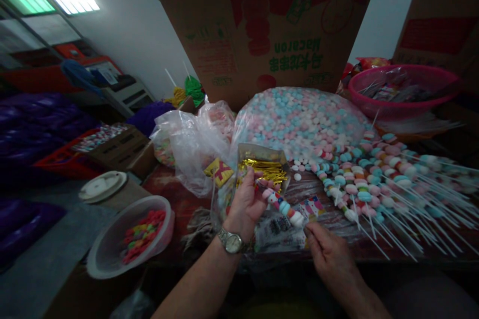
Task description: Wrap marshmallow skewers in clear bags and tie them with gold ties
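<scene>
A marshmallow candy skewer (pixel 285 209), pink, blue and white, slants between my two hands, with a printed clear wrapper apparently over its upper part. My left hand (pixel 247 202), wearing a metal watch, curls its fingers around the upper end. At the lower end my right hand (pixel 329 249) is closed in a pinch; the stick there is mostly hidden. Just beyond my left fingers, gold twist ties (pixel 275 172) lie in an open cardboard box (pixel 258 151). Printed plastic wrappers (pixel 277 235) lie flat on the table beneath the skewer.
Many candy skewers (pixel 368 184) are piled at right, sticks toward me. Behind is a big clear bag of marshmallows (pixel 299 114) before a cardboard carton (pixel 280 20). A pink basin (pixel 404 104) stands back right; a white bowl (pixel 107 244) with colourful candies sits left.
</scene>
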